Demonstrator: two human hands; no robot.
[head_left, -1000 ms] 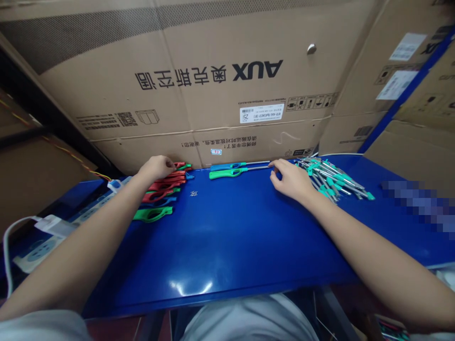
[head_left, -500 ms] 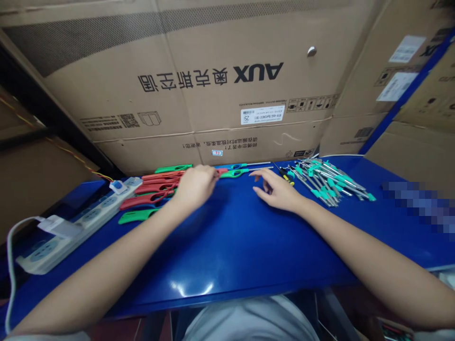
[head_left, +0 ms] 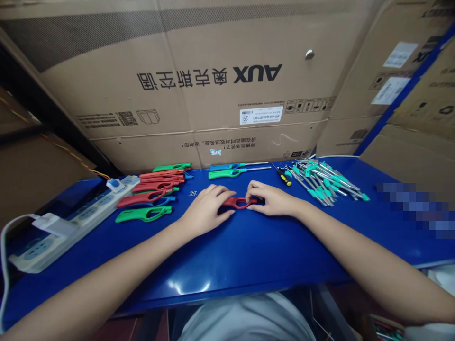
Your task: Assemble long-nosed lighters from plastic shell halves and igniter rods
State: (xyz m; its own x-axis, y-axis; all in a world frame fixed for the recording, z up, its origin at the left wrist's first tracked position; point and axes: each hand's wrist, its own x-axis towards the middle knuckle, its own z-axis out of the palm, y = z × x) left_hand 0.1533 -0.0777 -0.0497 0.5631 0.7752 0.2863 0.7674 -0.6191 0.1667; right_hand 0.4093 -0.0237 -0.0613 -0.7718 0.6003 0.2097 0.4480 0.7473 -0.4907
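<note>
Fingers (head_left: 224, 192) of the left hand (head_left: 204, 212) hold a red handle (head_left: 232, 202). The right hand (head_left: 272, 199) pinches its looped end.

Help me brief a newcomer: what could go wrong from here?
The red handle, held between left hand and right hand, might slip if either loosens. The right hand could knock the screwdriver lying close by, beside the rods. The left forearm might brush the front green handle.

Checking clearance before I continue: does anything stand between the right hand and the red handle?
Nothing visible does: the right hand grips the looped end of the red handle; the left hand holds the other.
</note>
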